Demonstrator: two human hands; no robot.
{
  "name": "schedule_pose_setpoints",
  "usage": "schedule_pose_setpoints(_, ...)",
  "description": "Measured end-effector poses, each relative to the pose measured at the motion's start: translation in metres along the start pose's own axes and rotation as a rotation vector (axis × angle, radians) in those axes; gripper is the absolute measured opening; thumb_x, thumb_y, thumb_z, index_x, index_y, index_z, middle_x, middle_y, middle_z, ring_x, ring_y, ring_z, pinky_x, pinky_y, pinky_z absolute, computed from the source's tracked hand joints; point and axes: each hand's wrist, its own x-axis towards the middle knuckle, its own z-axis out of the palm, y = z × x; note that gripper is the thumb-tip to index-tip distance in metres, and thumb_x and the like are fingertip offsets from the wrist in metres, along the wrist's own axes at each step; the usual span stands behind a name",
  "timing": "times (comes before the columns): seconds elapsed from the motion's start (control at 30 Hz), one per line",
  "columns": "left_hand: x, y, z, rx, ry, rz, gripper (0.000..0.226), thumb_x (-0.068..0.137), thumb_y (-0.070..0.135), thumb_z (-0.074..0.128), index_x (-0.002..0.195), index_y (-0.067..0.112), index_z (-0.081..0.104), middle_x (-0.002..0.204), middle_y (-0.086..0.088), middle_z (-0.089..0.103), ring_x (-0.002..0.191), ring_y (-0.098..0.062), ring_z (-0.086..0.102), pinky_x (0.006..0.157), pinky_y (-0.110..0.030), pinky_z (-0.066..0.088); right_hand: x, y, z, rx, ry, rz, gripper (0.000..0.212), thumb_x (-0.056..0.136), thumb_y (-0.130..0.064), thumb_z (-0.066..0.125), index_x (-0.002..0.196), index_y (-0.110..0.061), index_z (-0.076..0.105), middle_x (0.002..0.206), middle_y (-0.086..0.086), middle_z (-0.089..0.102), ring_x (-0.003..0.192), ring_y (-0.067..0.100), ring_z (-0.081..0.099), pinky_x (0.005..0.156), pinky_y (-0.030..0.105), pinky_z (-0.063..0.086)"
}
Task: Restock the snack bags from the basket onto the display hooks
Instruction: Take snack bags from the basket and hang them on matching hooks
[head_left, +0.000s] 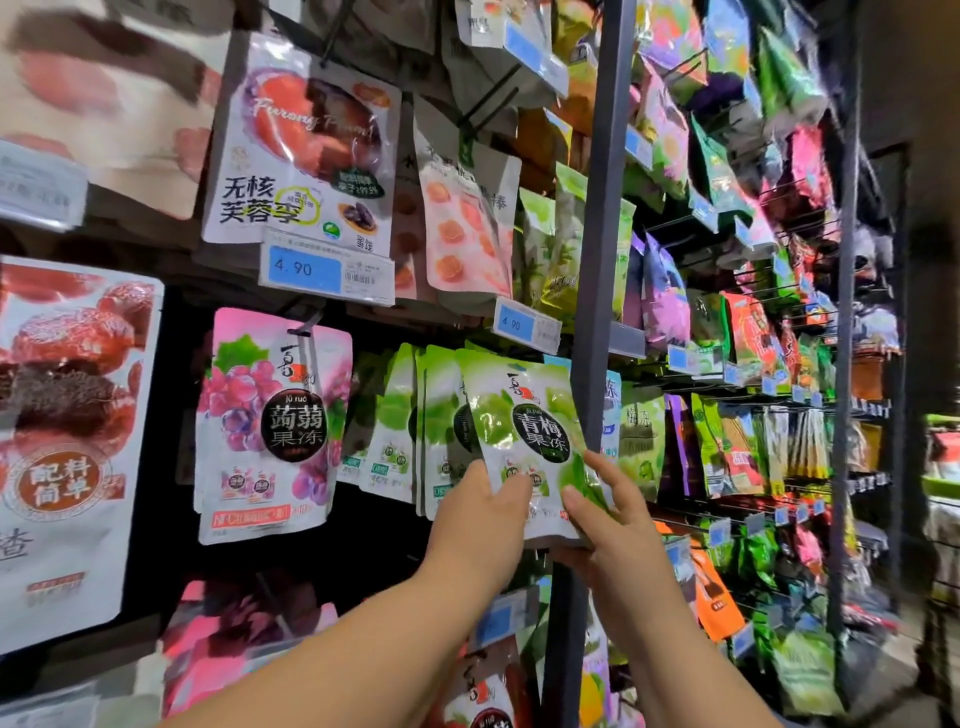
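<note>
Left hand (483, 514) pinches the green bag (524, 415) at its bottom left corner, thumb on front. Right hand (613, 525) grips the bottom right. The bag sits in front of the matching green row (400, 415), pink bag (275, 421) further left, grey post (597, 260) just right.

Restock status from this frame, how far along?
Done: several matching green bags already hang in the row beside the pink grape bag. In hand: left hand and right hand hold the lower part of one green jelly bag at the front of that row; whether it is on the hook is hidden. Left: unknown, the basket is out of view.
</note>
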Motion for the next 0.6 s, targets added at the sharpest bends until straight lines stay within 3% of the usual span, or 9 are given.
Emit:
schedule_pose_setpoints(0.07, 0.007, 0.003, -0.001, 0.04, -0.009, 0.003, 0.021, 0.098, 0.032, 0.05, 0.112, 0.02, 0.06, 0.107, 0.003, 0.065, 0.096, -0.016, 0.059, 0.075, -0.026, 0.044, 0.005, -0.001, 0.004, 0.011, -0.004, 0.005, 0.038, 0.095, -0.012, 0.062, 0.126, -0.035, 0.061, 0.107, 0.009, 0.074, 0.091, 0.026, 0.067, 0.071, 0.037, 0.053)
schedule_pose_setpoints(0.13, 0.014, 0.005, -0.004, 0.102, -0.006, 0.014, 0.025, 0.099, 0.035, 0.05, 0.117, 0.02, 0.059, 0.112, 0.003, 0.064, 0.099, -0.018, 0.058, 0.074, -0.027, 0.044, 0.01, -0.002, 0.007, 0.003, -0.006, 0.004, 0.037, 0.096, -0.013, 0.06, 0.126, -0.034, 0.061, 0.102, 0.005, 0.076, 0.084, 0.023, 0.066, 0.07, 0.036, 0.05)
schedule_pose_setpoints(0.2, 0.019, 0.005, -0.005, 0.136, 0.002, 0.017, 0.027, 0.1, 0.037, 0.05, 0.119, 0.02, 0.059, 0.112, 0.002, 0.064, 0.099, -0.018, 0.059, 0.076, -0.028, 0.046, 0.014, -0.003, 0.01, -0.011, -0.018, 0.009, 0.036, 0.097, -0.014, 0.059, 0.126, -0.036, 0.061, 0.103, 0.002, 0.076, 0.084, 0.02, 0.067, 0.07, 0.033, 0.05)
schedule_pose_setpoints(0.3, 0.024, 0.004, -0.008, 0.147, 0.024, 0.011, 0.027, 0.099, 0.038, 0.052, 0.116, 0.019, 0.06, 0.111, 0.0, 0.066, 0.1, -0.02, 0.061, 0.082, -0.032, 0.048, 0.018, -0.003, 0.014, -0.011, -0.025, 0.027, 0.036, 0.097, -0.015, 0.059, 0.126, -0.036, 0.061, 0.109, 0.002, 0.075, 0.101, 0.024, 0.069, 0.072, 0.031, 0.055)
schedule_pose_setpoints(0.4, 0.028, 0.0, -0.01, 0.132, 0.018, 0.004, 0.024, 0.098, 0.038, 0.054, 0.112, 0.02, 0.061, 0.106, 0.001, 0.068, 0.098, -0.021, 0.063, 0.089, -0.037, 0.053, 0.023, -0.003, 0.017, 0.0, -0.025, 0.04, 0.035, 0.098, -0.012, 0.058, 0.123, -0.035, 0.061, 0.105, 0.001, 0.076, 0.096, 0.022, 0.071, 0.069, 0.031, 0.056)
schedule_pose_setpoints(0.6, 0.034, -0.006, -0.014, 0.109, -0.002, 0.009, 0.025, 0.095, 0.043, 0.057, 0.11, 0.024, 0.063, 0.105, 0.002, 0.07, 0.096, -0.021, 0.067, 0.087, -0.043, 0.056, 0.029, 0.002, 0.019, -0.017, -0.022, 0.043, 0.033, 0.098, -0.014, 0.058, 0.122, -0.036, 0.06, 0.104, 0.001, 0.076, 0.089, 0.021, 0.07, 0.075, 0.035, 0.053)
